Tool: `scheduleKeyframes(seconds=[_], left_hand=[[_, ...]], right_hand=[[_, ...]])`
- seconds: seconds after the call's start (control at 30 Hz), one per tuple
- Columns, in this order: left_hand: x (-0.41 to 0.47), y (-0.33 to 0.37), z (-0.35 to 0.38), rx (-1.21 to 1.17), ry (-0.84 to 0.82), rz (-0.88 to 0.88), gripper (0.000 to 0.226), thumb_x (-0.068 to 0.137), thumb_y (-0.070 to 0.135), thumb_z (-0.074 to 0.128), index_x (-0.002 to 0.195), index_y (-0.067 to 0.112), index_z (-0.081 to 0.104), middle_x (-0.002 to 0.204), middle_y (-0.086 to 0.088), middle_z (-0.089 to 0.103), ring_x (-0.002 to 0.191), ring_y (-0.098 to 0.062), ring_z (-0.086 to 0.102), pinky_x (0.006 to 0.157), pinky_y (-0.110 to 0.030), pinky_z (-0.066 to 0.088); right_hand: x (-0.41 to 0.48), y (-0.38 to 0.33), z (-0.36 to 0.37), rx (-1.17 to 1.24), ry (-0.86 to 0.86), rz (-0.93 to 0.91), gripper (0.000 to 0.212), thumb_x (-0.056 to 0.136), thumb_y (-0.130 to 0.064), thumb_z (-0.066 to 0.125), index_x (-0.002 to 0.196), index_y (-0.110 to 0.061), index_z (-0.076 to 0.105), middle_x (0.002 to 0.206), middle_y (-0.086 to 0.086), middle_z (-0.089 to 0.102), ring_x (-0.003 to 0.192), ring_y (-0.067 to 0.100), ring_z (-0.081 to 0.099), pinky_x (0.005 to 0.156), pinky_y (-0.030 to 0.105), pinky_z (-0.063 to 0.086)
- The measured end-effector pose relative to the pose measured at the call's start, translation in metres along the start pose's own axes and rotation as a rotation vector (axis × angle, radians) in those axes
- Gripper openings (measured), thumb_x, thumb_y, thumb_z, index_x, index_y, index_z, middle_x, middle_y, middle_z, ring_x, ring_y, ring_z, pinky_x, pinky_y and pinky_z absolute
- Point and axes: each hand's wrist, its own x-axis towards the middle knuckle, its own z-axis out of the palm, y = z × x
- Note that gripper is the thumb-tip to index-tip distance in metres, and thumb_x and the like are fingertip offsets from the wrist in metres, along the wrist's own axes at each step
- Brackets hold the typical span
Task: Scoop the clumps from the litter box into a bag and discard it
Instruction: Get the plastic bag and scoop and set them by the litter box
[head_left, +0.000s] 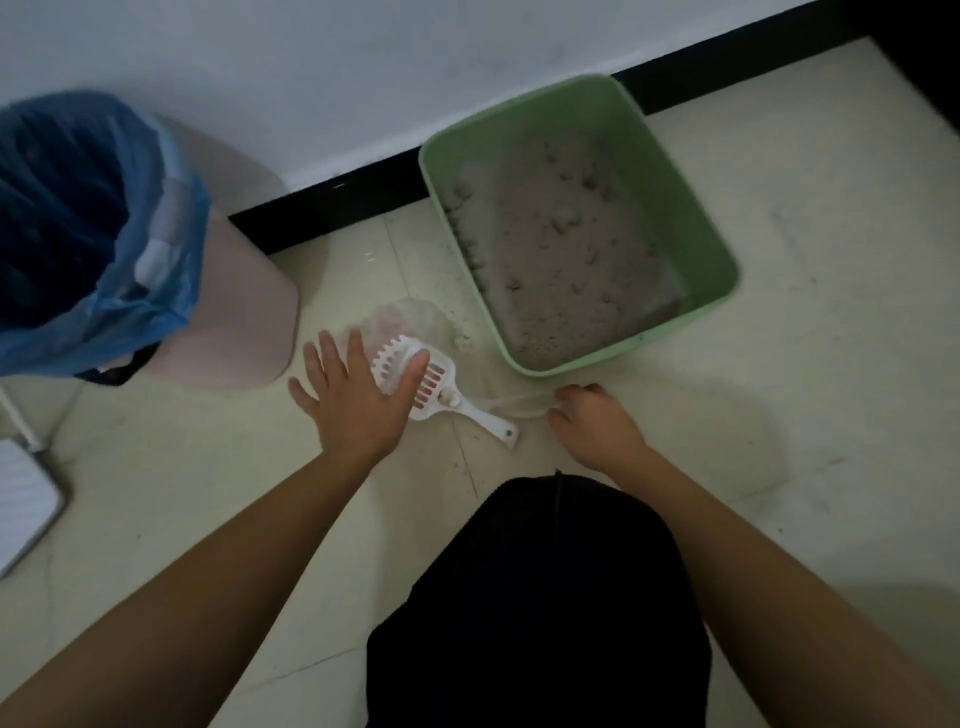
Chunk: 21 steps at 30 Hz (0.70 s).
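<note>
Covering the scoop's (448, 391) slotted head, the left hand (353, 401) lies flat.

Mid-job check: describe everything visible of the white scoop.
The white scoop looks plastic: slotted pan, comb teeth at its far edge, short handle pointing back right. It lies flat on the floor, partly on a clear bag, beside the green litter box. The left hand rests straight-fingered on its pan.

Bare tiled floor (805, 389) lay open right of the green plastic litter box (675, 218); leftward, the blue-lined pink bin (244, 322) and white slotted scoop (441, 376) narrowed the way.
</note>
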Motion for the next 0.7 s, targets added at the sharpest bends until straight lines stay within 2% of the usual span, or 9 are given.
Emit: scheduleKeyframes(seconds=[0.1,0.17,0.33,0.47,0.6,0.7], left_hand=[[0.014,0.05,-0.015,0.018,0.071,0.263,0.108,0.074,0.092,0.019,0.155,0.022,0.008,0.163,-0.01,-0.007,0.149,-0.023,-0.013,0.114,-0.054,-0.012],[0.019,0.099,-0.02,0.08,0.05,0.428,0.105,0.077,0.09,0.019,0.155,0.02,0.008,0.163,-0.01,-0.004,0.15,-0.023,-0.011,0.116,-0.053,-0.01],[0.008,0.219,-0.013,0.158,-0.027,0.742,0.094,0.084,0.082,0.016,0.155,0.02,0.016,0.163,-0.01,0.006,0.149,-0.029,0.01,0.118,-0.054,0.012],[-0.065,0.338,0.006,0.151,-0.123,1.049,0.089,0.088,0.074,0.027,0.156,0.02,0.008,0.163,-0.01,-0.005,0.148,-0.033,0.012,0.119,-0.052,0.01],[-0.17,0.423,0.026,0.163,-0.178,1.367,0.088,0.088,0.075,0.02,0.156,0.021,0.001,0.162,-0.011,-0.012,0.149,-0.031,0.006,0.12,-0.052,0.007],[-0.263,0.466,0.031,0.122,-0.217,1.593,0.089,0.088,0.074,0.021,0.156,0.018,0.004,0.163,-0.013,-0.008,0.149,-0.03,0.007,0.119,-0.053,0.009]], right_hand=[[-0.016,0.029,-0.037,-0.01,0.121,0.064,0.042,0.098,-0.037,0.048,0.133,-0.015,0.057,0.13,0.015,0.052,0.121,0.034,0.05,0.099,0.041,0.046],[-0.036,0.059,-0.066,-0.006,0.214,0.134,0.043,0.099,-0.038,0.046,0.136,-0.018,0.054,0.136,0.012,0.05,0.125,0.031,0.048,0.1,0.041,0.045],[-0.108,0.13,-0.13,0.027,0.395,0.327,0.043,0.1,-0.038,0.045,0.138,-0.02,0.051,0.14,0.009,0.048,0.128,0.028,0.045,0.101,0.04,0.043],[-0.215,0.207,-0.161,0.069,0.586,0.594,0.043,0.099,-0.037,0.045,0.138,-0.019,0.051,0.139,0.009,0.048,0.127,0.028,0.044,0.101,0.04,0.041],[-0.342,0.261,-0.161,0.114,0.734,0.901,0.041,0.097,-0.036,0.048,0.134,-0.019,0.054,0.134,0.012,0.05,0.123,0.032,0.047,0.1,0.041,0.042],[-0.433,0.277,-0.149,0.151,0.853,1.135,0.039,0.095,-0.033,0.051,0.13,-0.016,0.057,0.13,0.016,0.051,0.119,0.037,0.048,0.097,0.044,0.043]])
